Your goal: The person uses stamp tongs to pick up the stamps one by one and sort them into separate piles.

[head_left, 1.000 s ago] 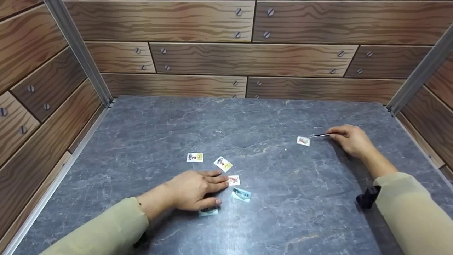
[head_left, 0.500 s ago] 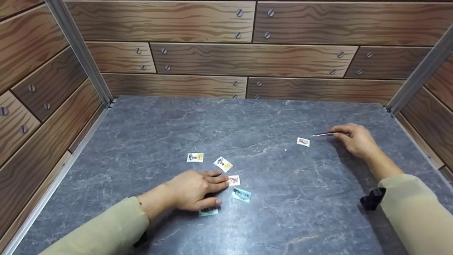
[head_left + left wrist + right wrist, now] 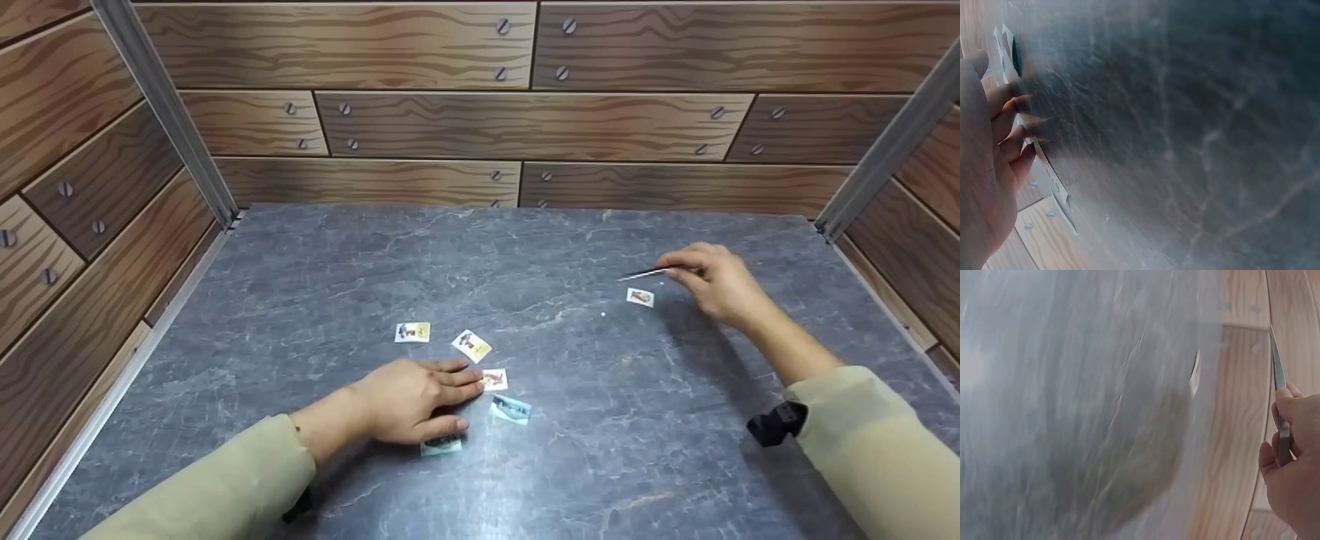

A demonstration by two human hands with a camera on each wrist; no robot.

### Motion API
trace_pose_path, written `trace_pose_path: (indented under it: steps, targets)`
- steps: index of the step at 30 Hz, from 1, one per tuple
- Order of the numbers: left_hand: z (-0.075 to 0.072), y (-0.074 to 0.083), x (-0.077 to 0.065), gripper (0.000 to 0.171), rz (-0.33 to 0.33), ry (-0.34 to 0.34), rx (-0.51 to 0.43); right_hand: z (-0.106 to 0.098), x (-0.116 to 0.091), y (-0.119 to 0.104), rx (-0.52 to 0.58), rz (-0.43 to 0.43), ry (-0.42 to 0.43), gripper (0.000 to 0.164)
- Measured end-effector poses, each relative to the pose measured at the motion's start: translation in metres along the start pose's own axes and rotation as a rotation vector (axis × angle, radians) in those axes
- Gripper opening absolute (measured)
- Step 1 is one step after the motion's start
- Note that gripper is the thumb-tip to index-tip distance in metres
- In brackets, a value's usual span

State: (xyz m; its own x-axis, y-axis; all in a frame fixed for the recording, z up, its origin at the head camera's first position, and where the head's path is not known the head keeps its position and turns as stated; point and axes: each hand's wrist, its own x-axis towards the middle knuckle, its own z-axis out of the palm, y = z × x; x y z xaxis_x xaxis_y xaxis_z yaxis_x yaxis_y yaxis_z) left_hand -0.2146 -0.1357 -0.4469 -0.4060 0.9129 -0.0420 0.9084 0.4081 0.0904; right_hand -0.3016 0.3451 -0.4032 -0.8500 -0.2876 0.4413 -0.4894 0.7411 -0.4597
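My left hand (image 3: 409, 401) lies palm down with its fingers extended, the fingertips on a small white card with a red print (image 3: 496, 380). Its thumb is over part of a teal card (image 3: 441, 447). A second teal card (image 3: 511, 409) lies just right of the thumb. Between thumb and fingers my right hand (image 3: 716, 281) pinches metal tweezers (image 3: 643, 274), which point left; the right wrist view shows their shank (image 3: 1282, 433) along the fingers. Slightly below the tweezers in the head view, another red-printed card (image 3: 640, 298) lies apart from them.
Two cards with yellow prints, one straight (image 3: 412, 332) and one turned (image 3: 472, 346), lie beyond the left hand. A tiny white speck (image 3: 603, 314) is on the grey marbled tabletop (image 3: 570, 465). Wood-patterned walls (image 3: 420, 124) enclose the back and sides.
My right hand first drew back slightly right, then moved left and away from me, carrying the tweezers over beyond the right-hand card. The left hand has stayed in place.
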Motion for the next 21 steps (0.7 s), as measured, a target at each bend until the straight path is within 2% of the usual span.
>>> trace_pose_path:
  steps: [9,13,21]
  targets:
    - [0.002,0.000,-0.001,0.063,0.005,0.018,-0.003,0.019,0.003,-0.043,0.063,-0.096,-0.033,0.017]
    - [0.002,0.000,-0.002,0.063,0.015,0.029,-0.002,0.030,-0.001,-0.059,0.091,-0.105,-0.066,0.018]
    - [0.001,0.000,0.000,0.063,-0.008,-0.004,-0.016,0.053,-0.015,-0.086,0.121,-0.076,-0.136,0.019]
